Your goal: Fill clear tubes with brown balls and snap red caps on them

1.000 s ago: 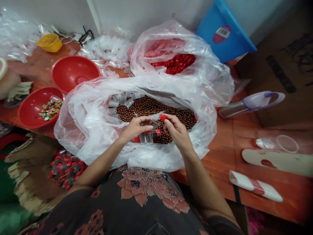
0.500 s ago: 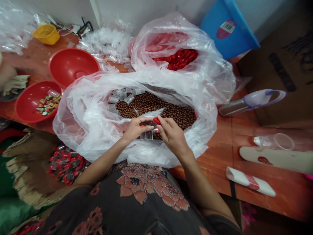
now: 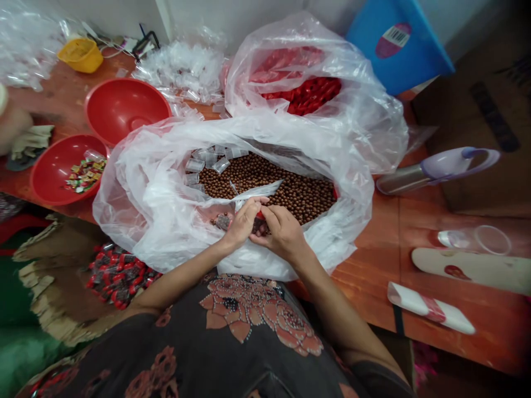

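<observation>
My left hand (image 3: 241, 224) and my right hand (image 3: 282, 229) are closed together over the near side of a plastic bag (image 3: 136, 182) with its mouth spread wide. Between their fingers is a small clear plastic cup with a red cap (image 3: 259, 214), mostly hidden, with dark brown stuff showing through. Round brown candy balls (image 3: 269, 177) fill the bag's middle. Several clear cups (image 3: 201, 160) lie on the balls at the left. Beside my left hand, a filled clear cup (image 3: 223, 221) rests on the plastic.
Behind the bag stands another bag of red caps (image 3: 309, 98), beside a blue bin (image 3: 400, 44). Two red bowls (image 3: 128, 108) are at left, one holding small wrapped pieces. Capped cups (image 3: 120, 273) fill a cardboard box below. A bottle (image 3: 435, 171) lies at right.
My hands have drawn together around the cup. The red cap, tilted up in my right fingers before, is now lower and mostly covered by both hands. The view has shifted slightly.
</observation>
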`<action>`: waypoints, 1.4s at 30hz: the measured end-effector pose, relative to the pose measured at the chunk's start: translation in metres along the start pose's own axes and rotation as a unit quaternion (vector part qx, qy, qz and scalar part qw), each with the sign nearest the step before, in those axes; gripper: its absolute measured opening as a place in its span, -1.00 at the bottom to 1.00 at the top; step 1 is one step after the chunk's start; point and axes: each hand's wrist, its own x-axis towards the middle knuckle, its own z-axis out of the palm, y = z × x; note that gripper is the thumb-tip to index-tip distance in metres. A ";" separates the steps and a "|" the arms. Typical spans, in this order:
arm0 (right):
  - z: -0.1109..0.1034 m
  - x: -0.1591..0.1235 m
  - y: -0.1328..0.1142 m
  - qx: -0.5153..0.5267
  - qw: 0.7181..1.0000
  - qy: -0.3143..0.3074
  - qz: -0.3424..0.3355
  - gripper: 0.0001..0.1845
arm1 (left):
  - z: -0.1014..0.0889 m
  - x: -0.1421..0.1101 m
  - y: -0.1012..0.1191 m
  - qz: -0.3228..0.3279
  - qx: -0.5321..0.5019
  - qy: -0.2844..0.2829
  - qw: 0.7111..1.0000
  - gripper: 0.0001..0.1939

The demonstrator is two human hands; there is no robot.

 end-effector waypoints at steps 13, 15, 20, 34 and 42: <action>-0.006 -0.004 -0.013 0.421 0.816 0.163 0.362 -0.66 | -0.006 -0.006 0.020 -0.078 -0.147 -0.061 0.984 -0.34; -0.005 -0.002 -0.018 0.411 0.823 0.193 0.341 -0.58 | -0.005 -0.006 0.017 -0.092 -0.133 -0.064 0.985 -0.27; -0.004 -0.001 -0.019 0.215 0.951 0.081 0.207 -0.58 | -0.003 -0.004 0.017 -0.087 -0.117 -0.062 0.987 -0.22; -0.001 -0.001 -0.012 0.051 0.998 0.035 0.010 -0.23 | -0.011 -0.002 0.011 0.016 0.077 0.001 0.997 -0.56; -0.024 -0.009 0.026 0.080 0.980 -0.132 0.123 -0.39 | -0.073 0.077 0.047 0.123 0.445 0.036 0.886 -0.67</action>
